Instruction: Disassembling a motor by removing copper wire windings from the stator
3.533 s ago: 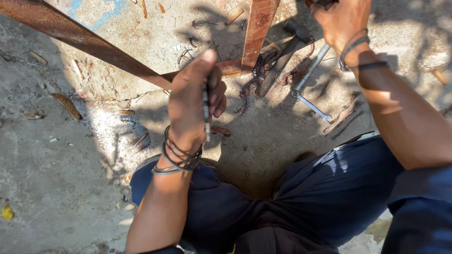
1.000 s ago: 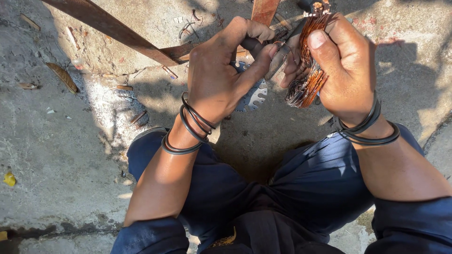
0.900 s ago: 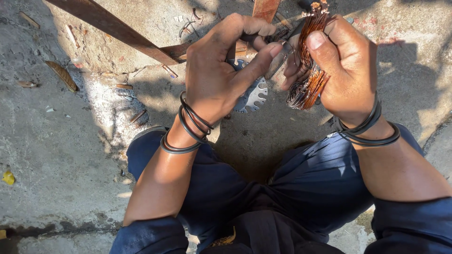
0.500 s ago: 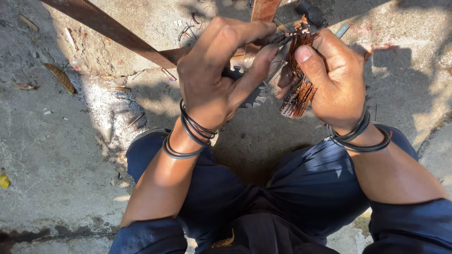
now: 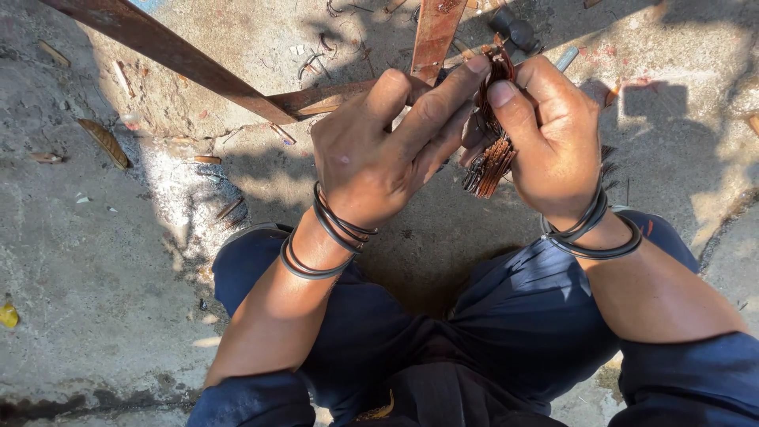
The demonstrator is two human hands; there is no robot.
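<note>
Above rough concrete ground (image 5: 95,261) and rusty flat iron bars (image 5: 182,59), our left hand (image 5: 379,154) pinches the top of a bundle of coppery, frayed wire strips (image 5: 492,154), gripped firmly in our right hand (image 5: 553,134) between our knees.

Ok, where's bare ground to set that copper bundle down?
Bare concrete lies left of the left knee, below the dry leaf. The ground past the hands is crowded with rusty bars and wire scraps. Both hands, left and right, hold the copper bundle.
</note>
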